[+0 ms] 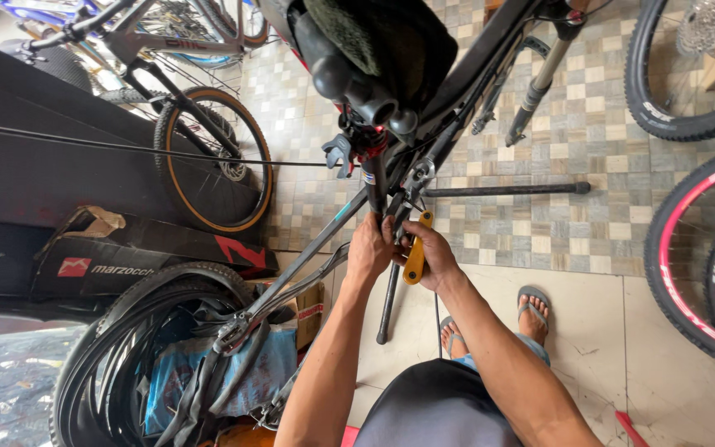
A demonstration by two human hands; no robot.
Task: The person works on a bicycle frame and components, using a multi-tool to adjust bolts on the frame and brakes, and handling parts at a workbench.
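While both our hands work at the clamped bike frame (316, 248), the yellow-handled tool (415, 252) sits in a closed grip.

Our right hand (425, 257) wraps the tool near the frame's centre; our left hand (368, 251) closes on the tubes just beside it. We judge a slip could drive knuckles into the frame, or rock the repair stand (391, 298) towards the stacked tyres (126, 348) at near left.

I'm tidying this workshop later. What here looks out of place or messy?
A heap of loose tyres and a blue bag lies piled at lower left beside a torn-open black carton. Both hands, left and right, work at the clamped bike frame.
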